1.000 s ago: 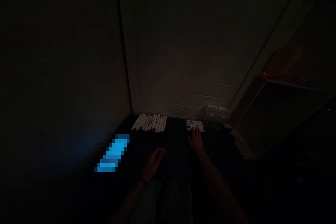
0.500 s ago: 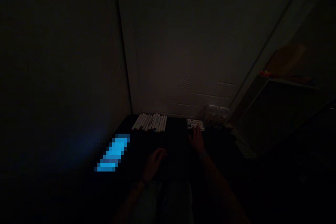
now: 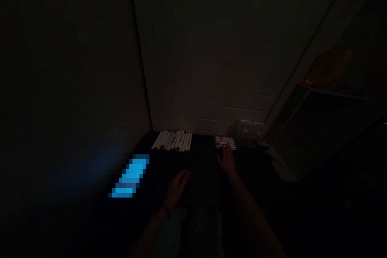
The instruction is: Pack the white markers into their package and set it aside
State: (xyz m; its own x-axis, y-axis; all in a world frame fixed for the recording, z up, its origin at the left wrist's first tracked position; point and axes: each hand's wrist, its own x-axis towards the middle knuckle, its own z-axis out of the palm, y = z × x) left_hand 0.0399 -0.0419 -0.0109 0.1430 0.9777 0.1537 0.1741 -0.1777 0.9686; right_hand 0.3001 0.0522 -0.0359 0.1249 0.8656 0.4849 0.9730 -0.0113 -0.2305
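Dim light leaves much of the scene dark. My right hand lies with fingers stretched forward and slightly apart, the fingertips at the near edge of a small flat case of white sticks or pens. Whether they press on it is too dark to tell. My left hand rests on the dark table, fingers loosely extended to the right, with nothing visible in it. Beyond it, at the table's back left, several white marker pens lie side by side in a row.
Two clear plastic containers stand at the back right against the pale wall panel. A glowing blue pixelated screen lies on the left. A shelf unit with an orange item on top stands to the right.
Both hands stay in place. The view has shifted very slightly; nothing has been picked up or put down.
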